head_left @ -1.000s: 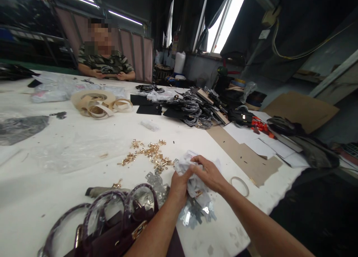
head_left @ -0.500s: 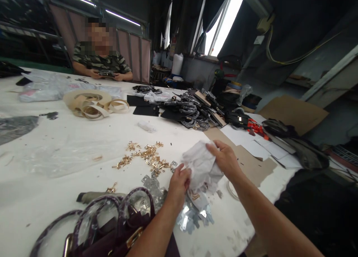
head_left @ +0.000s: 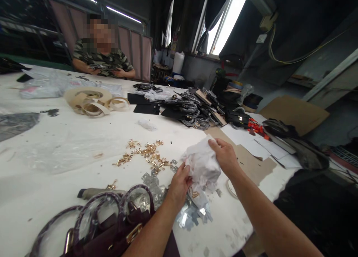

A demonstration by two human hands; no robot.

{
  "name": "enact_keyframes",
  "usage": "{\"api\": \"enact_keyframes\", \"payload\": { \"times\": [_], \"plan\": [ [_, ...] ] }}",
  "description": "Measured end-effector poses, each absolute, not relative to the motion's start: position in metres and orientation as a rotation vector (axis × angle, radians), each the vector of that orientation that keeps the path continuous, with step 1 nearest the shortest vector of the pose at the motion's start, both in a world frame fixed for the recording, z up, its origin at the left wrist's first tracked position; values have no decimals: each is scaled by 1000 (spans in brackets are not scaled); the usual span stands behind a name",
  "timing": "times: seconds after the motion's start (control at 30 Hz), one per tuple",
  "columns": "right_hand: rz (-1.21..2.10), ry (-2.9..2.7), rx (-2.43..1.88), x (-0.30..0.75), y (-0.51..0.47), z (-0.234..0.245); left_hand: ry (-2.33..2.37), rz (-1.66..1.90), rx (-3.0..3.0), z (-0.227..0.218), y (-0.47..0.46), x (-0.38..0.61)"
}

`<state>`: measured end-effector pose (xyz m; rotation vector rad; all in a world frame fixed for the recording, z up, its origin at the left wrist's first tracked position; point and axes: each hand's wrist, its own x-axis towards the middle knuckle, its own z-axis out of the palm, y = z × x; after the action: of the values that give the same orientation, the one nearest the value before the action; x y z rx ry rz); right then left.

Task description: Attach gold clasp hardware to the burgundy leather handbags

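Note:
A crumpled sheet of thin white paper (head_left: 203, 162) is spread between my two hands above the table. My right hand (head_left: 225, 156) pinches its upper right edge, while my left hand (head_left: 180, 184) grips the lower left side. Under the paper, a few gold metal pieces (head_left: 195, 193) show near my left fingers. Flat silver metal plates (head_left: 187, 214) lie in a heap below my hands. Farther left are scattered gold metal fittings (head_left: 151, 151). Dark purple handbags (head_left: 112, 231) with plastic-wrapped handles stand by my left forearm.
Across the white table (head_left: 106, 152) sits a person (head_left: 103, 59) in a camouflage shirt, holding a dark item. Rolls of beige tape (head_left: 89, 100) lie at left. Black wrapped bag parts (head_left: 192, 108) are piled at the back. Cardboard (head_left: 254, 164) and a tape ring (head_left: 231, 189) are at right.
The paper has shifted and bunched slightly between my hands, its shape changed. Both hands keep hold of it. The person opposite has moved their hands and the dark item a little.

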<state>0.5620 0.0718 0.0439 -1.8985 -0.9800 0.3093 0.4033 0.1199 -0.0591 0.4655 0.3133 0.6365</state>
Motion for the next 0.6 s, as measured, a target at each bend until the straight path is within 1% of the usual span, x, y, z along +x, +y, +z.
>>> {"api": "enact_keyframes", "payload": {
  "times": [0.2,0.3,0.37,0.47,0.6],
  "plan": [
    [307,-951,-1929,567,73,41,237,563,375,-41,117,392],
    [316,-912,-1912,571,71,41,168,603,401,-37,119,390],
    [335,-873,-1880,570,67,40,235,634,458,-37,118,395],
    [453,-813,-1795,560,63,33,437,623,493,-39,109,411],
    [643,-739,-1650,539,65,17,514,659,479,-33,94,434]
  ]
}}
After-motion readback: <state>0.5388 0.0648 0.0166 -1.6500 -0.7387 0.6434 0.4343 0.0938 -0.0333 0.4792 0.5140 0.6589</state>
